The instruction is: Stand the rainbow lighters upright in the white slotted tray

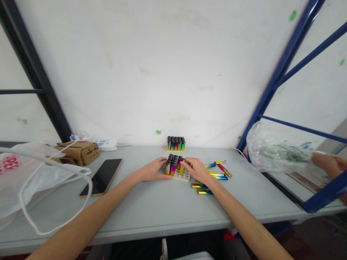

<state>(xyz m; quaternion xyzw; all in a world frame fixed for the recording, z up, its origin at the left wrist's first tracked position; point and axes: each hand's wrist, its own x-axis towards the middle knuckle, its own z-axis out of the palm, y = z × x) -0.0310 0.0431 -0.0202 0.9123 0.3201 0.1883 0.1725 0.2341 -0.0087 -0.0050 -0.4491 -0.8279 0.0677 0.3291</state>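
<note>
A pale tray (185, 176) with round holes stands mid-table, its left part filled with upright black-topped lighters (172, 168). My left hand (152, 170) is curved about the tray's left side, thumb along the front and fingers behind, steadying it. My right hand (197, 168) pinches a yellow lighter (181, 168) upright over the tray's holes; whether its base sits in a hole I cannot tell. Beside and under my right wrist lie several loose shiny lighters (205, 191), yellow, blue and one red lighter (225, 170). A second block of lighters (176, 143) stands behind, near the wall.
On the left are a black phone (103, 177), a cardboard box (81, 152), a white plastic bag (20, 177) and a looping white cable (55, 231). At right, past a blue metal frame (264, 97), another person's hand (326, 162) is by a clear plastic bag (273, 151).
</note>
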